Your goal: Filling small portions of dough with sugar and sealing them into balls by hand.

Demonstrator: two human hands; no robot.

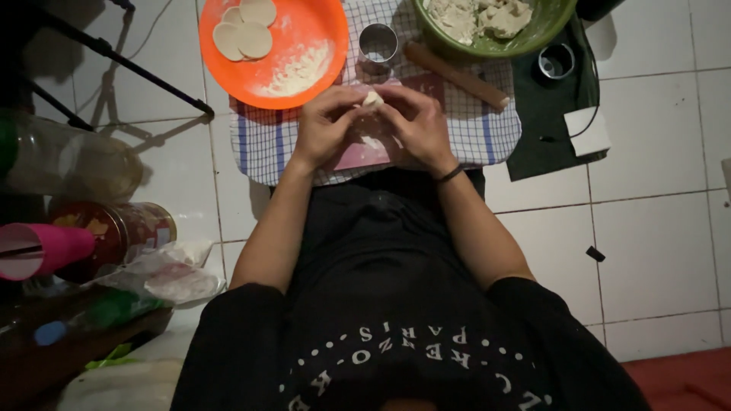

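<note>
**Both hands closed on a small piece of dough**

The checked cloth point(266, 141) spreads under the grip, on the white tiled floor point(655, 243). Beyond the grip to the right stands the green bowl point(560, 23) of rough dough; beyond it to the left, the orange plate point(304, 30) with loose flour and three cut dough rounds point(245, 27). A wooden rolling pin point(455, 74) lies just past the right hand point(419, 125), and a metal ring cutter point(378, 43) stands straight ahead of the fingers. The left hand point(326, 122) and the right meet fingertip to fingertip, pinched narrowly around the dough piece point(372, 99), which peeks out above them; how much is enclosed I cannot tell.

Risk, as I judge it: uneven squeezing could tear the soft dough or press it thin, and sticky fingers might pull it apart when they separate. A slip would drop it onto the cloth below.
</note>
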